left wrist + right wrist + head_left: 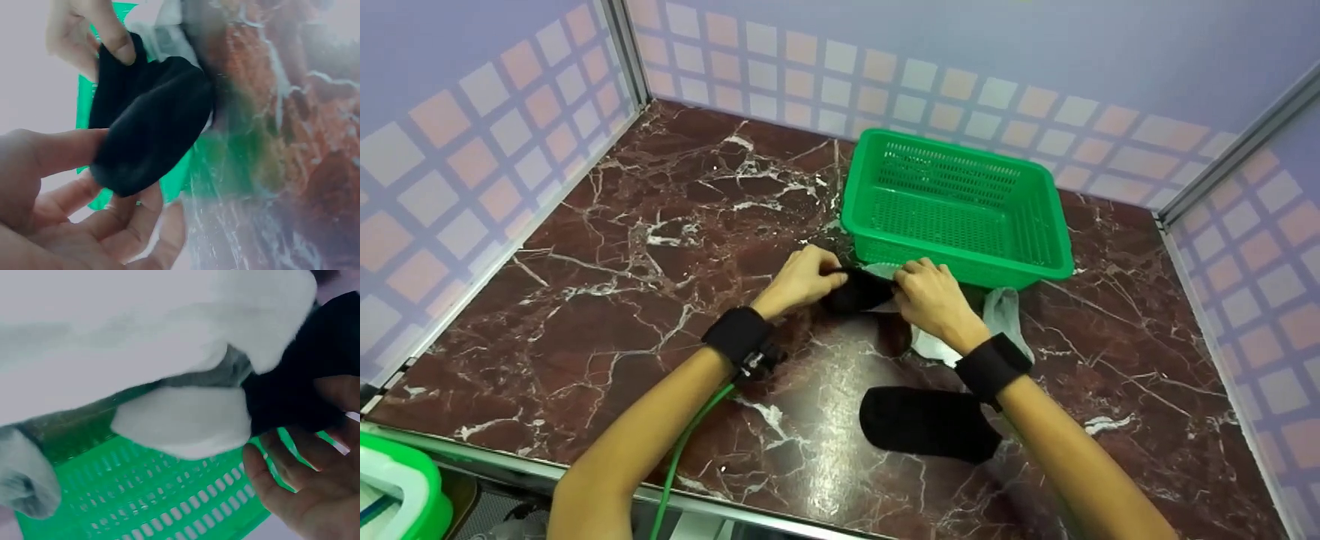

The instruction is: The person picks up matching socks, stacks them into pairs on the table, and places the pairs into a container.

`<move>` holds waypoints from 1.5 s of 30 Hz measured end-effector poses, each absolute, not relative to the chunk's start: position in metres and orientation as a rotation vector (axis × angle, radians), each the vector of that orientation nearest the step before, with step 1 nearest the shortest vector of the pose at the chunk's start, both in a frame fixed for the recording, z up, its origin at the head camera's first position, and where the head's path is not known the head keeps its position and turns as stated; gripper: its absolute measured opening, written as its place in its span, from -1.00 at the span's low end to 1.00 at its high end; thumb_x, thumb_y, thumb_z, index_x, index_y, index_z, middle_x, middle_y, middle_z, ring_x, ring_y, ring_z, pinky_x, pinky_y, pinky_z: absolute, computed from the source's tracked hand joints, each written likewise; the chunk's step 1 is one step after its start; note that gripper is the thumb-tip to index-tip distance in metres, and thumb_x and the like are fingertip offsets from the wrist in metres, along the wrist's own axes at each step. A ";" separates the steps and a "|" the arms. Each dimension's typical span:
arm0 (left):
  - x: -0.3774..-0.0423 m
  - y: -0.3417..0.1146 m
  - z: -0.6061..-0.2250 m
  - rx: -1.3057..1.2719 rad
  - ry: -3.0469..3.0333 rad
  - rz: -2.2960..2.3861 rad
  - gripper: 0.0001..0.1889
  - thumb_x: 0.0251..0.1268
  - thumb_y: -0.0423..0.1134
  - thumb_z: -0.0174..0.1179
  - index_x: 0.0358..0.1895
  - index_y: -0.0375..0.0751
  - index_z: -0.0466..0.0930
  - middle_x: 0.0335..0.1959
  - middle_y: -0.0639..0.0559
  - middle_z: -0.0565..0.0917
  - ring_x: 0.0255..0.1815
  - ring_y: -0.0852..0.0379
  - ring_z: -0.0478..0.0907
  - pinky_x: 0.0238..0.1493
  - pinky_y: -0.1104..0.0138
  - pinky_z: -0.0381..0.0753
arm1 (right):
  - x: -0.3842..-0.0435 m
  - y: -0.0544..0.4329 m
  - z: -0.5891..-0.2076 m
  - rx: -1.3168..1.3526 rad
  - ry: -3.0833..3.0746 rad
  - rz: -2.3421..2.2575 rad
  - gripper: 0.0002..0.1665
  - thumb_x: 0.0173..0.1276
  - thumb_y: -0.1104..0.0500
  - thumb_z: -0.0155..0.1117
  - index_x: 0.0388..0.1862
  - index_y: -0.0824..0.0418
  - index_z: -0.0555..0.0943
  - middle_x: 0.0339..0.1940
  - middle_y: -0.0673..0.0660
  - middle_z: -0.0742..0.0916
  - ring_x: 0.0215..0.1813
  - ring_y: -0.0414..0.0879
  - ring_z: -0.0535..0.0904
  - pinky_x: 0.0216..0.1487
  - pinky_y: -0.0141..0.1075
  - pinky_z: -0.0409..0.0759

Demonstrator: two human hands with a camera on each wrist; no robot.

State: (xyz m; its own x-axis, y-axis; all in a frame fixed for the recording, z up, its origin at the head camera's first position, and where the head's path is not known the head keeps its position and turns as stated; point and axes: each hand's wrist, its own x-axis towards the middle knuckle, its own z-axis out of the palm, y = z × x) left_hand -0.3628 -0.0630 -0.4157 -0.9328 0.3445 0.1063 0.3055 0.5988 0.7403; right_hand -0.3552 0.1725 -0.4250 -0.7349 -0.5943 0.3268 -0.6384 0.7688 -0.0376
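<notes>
A black sock (pixel 859 291) is held up between both hands, just in front of the green basket. My left hand (pixel 802 281) pinches its left end between thumb and fingers, and the toe part bulges over those fingers in the left wrist view. At its other end, my right hand (pixel 934 296) grips the fabric with thumb and fingertips. A second black sock (pixel 928 422) lies flat nearer the front edge. White socks (pixel 185 419) lie beside and partly behind the right hand, next to a grey sock (pixel 1003 311).
The green basket (pixel 960 251) with slotted walls stands behind the hands, near the back wall panel. Panels enclose the marbled table (pixel 607 322) on three sides. A green cable (pixel 673 461) runs from the left wristband, and a green-and-white container (pixel 416 469) sits at the lower left.
</notes>
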 end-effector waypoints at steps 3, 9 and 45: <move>-0.363 -0.066 -0.409 0.611 2.745 1.383 -0.88 0.29 -0.28 0.21 -0.31 -0.26 0.68 -0.41 0.00 0.63 -0.37 0.07 0.49 -0.22 0.25 0.45 | -0.356 0.183 -0.419 0.926 -2.642 0.496 -0.88 0.35 0.26 0.23 -0.40 0.26 0.62 -0.42 0.13 0.65 -0.31 0.10 0.56 -0.30 -0.01 0.50; -0.356 -0.069 -0.396 0.761 2.572 1.635 -0.85 0.32 -0.26 0.22 -0.34 -0.29 0.66 -0.52 0.04 0.49 -0.48 0.11 0.36 -0.36 0.33 0.31 | -0.342 0.207 -0.405 0.797 -2.563 1.113 -0.91 0.38 0.30 0.23 -0.26 0.33 0.64 -0.32 0.14 0.71 -0.26 -0.03 0.65 -0.24 -0.21 0.62; -0.248 -0.048 -0.445 0.426 1.610 1.897 -0.76 0.25 -0.55 0.13 -0.02 -0.47 0.43 -0.22 -0.17 0.61 -0.45 0.13 0.49 -0.45 0.40 0.57 | -0.198 0.296 -0.433 0.658 -2.614 1.833 -0.75 0.32 0.35 0.27 -0.02 0.28 0.66 -0.08 0.23 0.67 -0.15 -0.09 0.61 -0.24 -0.34 0.60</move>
State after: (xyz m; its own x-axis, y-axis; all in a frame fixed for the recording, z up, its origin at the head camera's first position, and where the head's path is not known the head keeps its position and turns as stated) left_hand -0.2478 -0.0481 -0.4452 -0.7640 0.6302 -0.1386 -0.2392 -0.0772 0.9679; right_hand -0.1979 0.2957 -0.4326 -0.9118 -0.3888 0.1318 -0.2564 0.2888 -0.9224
